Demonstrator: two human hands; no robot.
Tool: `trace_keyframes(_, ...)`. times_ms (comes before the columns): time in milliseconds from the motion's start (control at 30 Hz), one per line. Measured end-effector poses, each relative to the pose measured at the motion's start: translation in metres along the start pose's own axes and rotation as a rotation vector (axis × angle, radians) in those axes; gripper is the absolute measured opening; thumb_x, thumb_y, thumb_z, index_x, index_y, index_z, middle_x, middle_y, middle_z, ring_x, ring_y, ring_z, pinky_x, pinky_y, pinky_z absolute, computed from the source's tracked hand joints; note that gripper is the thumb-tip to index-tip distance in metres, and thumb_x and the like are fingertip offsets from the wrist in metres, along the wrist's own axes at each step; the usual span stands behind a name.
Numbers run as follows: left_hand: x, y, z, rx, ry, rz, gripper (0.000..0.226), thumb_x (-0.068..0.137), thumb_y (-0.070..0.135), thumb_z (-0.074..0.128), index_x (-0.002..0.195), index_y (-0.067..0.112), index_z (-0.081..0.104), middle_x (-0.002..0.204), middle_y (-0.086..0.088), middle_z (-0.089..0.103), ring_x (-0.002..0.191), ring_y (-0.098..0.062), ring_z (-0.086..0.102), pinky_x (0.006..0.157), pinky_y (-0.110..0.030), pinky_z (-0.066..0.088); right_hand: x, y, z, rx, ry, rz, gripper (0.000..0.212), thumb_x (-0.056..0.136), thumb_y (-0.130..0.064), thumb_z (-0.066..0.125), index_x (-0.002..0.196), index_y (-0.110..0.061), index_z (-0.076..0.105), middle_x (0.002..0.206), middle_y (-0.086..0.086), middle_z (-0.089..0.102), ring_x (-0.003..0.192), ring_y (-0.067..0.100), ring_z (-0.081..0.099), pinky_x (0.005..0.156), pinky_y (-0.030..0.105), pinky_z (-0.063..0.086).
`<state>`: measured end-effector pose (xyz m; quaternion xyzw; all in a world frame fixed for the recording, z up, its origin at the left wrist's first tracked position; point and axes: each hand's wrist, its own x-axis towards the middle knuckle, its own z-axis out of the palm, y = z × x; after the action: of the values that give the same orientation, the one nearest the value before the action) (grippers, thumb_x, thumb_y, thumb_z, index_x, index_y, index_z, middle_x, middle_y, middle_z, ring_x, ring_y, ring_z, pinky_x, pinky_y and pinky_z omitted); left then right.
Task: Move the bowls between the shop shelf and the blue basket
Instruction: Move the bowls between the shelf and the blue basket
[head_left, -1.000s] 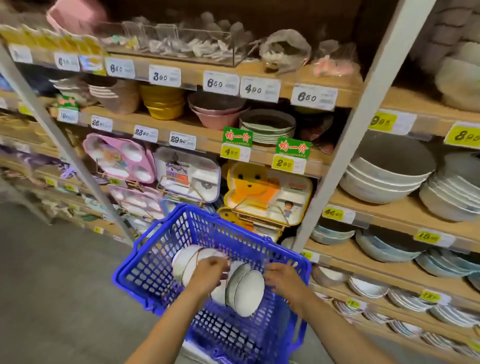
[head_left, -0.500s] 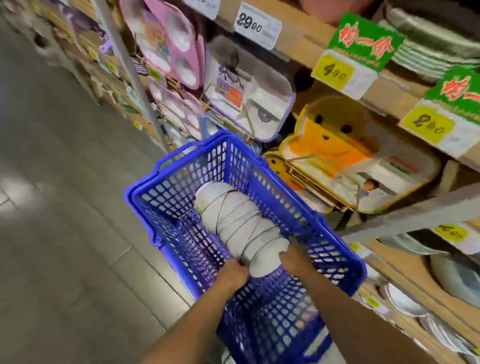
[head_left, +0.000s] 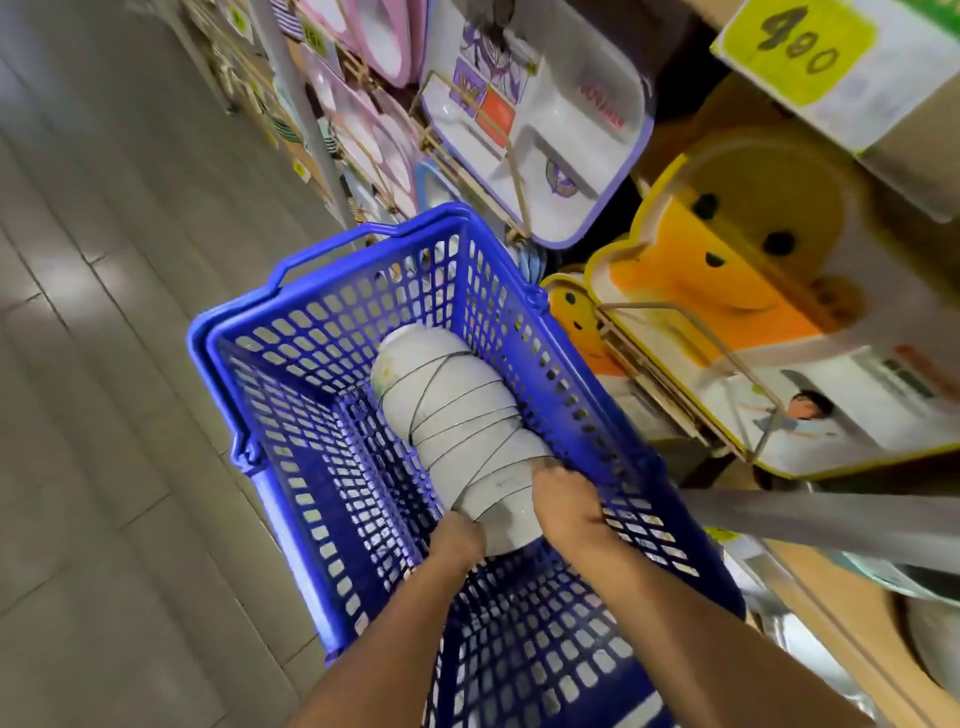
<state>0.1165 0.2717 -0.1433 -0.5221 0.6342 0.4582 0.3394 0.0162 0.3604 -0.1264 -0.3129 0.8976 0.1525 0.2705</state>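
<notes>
Both forearms reach down, left hand (head_left: 457, 540) and right hand (head_left: 566, 501) side by side, gripping the bowls (head_left: 457, 415).

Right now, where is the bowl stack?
Head view, centre: the bowl stack lies sideways inside the blue basket, with the left hand and right hand holding its near end.

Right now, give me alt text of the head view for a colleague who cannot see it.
The left hand and right hand hold the near end of a nested row of white bowls lying on its side in the blue basket. Children's divided trays stand on display to the right of the basket, and grey floor tiles fill the left.
</notes>
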Motion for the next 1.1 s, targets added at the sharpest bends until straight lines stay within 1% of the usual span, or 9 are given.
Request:
trace_keyframes(233,-0.015,-0.001,-0.008,0.128,-0.063,0.053,0.035,0.097,0.002,0.034,0.128,-0.004,0.049,0.125,-0.02,0.057,0.115,-0.034,0.055,0.094,-0.037,0.046,-0.002,0.002,-0.012,0.004,-0.091,-0.019,0.047,0.094,0.003,0.034,0.14,-0.006,0.036,0.127,0.017,0.059,0.113,0.033,0.06,0.085,0.041,0.051)
trace_keyframes(400,-0.04,0.0,-0.024,0.158,-0.147,0.139,0.037,0.097,0.001,0.031,0.128,-0.005,0.049,0.128,-0.02,0.055,0.117,-0.032,0.053,0.094,-0.034,0.045,-0.023,0.015,-0.033,0.052,-0.164,-0.061,0.037,0.093,0.001,0.042,0.129,-0.004,0.049,0.127,0.017,0.058,0.115,0.034,0.059,0.089,0.043,0.051)
trace_keyframes(500,-0.059,0.003,-0.04,0.164,-0.161,0.213,0.035,0.098,0.006,0.033,0.126,-0.003,0.051,0.127,-0.018,0.057,0.115,-0.029,0.055,0.085,-0.028,0.045,-0.039,0.021,-0.054,0.095,-0.177,-0.079,0.03,0.094,-0.004,0.042,0.122,-0.004,0.054,0.123,0.018,0.06,0.111,0.035,0.059,0.088,0.042,0.05)
trace_keyframes(600,-0.079,0.008,-0.058,0.126,-0.175,0.3,0.034,0.101,0.012,0.033,0.129,0.002,0.051,0.116,-0.005,0.055,0.101,-0.018,0.053,0.069,-0.017,0.041,-0.058,0.03,-0.086,0.163,-0.18,-0.075,0.026,0.095,-0.008,0.041,0.114,-0.002,0.059,0.112,0.017,0.062,0.104,0.034,0.06,0.08,0.037,0.046)
trace_keyframes(700,-0.101,0.016,-0.084,-0.051,-0.194,0.387,0.031,0.097,0.009,0.04,0.125,0.006,0.055,0.116,-0.008,0.063,0.103,-0.023,0.06,0.087,-0.026,0.05,-0.082,0.039,-0.123,0.268,-0.217,-0.054,0.02,0.097,-0.011,0.039,0.094,-0.004,0.058,0.078,0.007,0.053,0.074,0.028,0.054,0.068,0.036,0.047)
trace_keyframes(800,-0.133,0.019,-0.114,-0.224,-0.268,0.51,0.033,0.094,0.001,0.042,0.119,0.013,0.059,0.105,-0.003,0.07,0.091,-0.017,0.066,0.07,-0.023,0.055,-0.112,0.044,-0.16,0.379,-0.196,0.073,0.028,0.096,-0.017,0.041,0.068,-0.019,0.043,0.069,0.0,0.044,0.057,0.012,0.04,0.052,0.024,0.036)
trace_keyframes(933,-0.171,0.039,-0.145,-0.239,-0.35,0.709,0.047,0.092,-0.002,0.043,0.124,0.03,0.053,0.114,0.002,0.066,0.102,-0.018,0.063,0.076,-0.028,0.054,-0.155,0.047,-0.216,0.628,-0.29,0.086,0.03,0.095,-0.016,0.038,0.083,-0.001,0.061,0.07,0.015,0.065,0.046,0.017,0.057,0.04,0.021,0.043)
trace_keyframes(1033,-0.204,0.058,-0.173,-0.161,-0.374,0.868,0.056,0.085,-0.004,0.045,0.127,0.031,0.055,0.113,0.001,0.066,0.102,-0.021,0.062,0.082,-0.032,0.054,-0.19,0.038,-0.259,0.59,-0.295,0.101,0.031,0.094,-0.014,0.041,0.073,-0.003,0.062,0.055,0.009,0.064,0.038,0.015,0.058,0.035,0.018,0.042)
trace_keyframes(1100,-0.23,0.066,-0.188,-0.126,-0.419,0.915,0.055,0.077,0.002,0.047,0.123,0.029,0.06,0.107,-0.001,0.071,0.098,-0.022,0.066,0.079,-0.035,0.056,-0.21,0.034,-0.285,0.577,-0.249,0.094,0.034,0.093,-0.017,0.04,0.078,0.002,0.064,0.067,0.018,0.07,0.048,0.021,0.063,0.039,0.019,0.045)
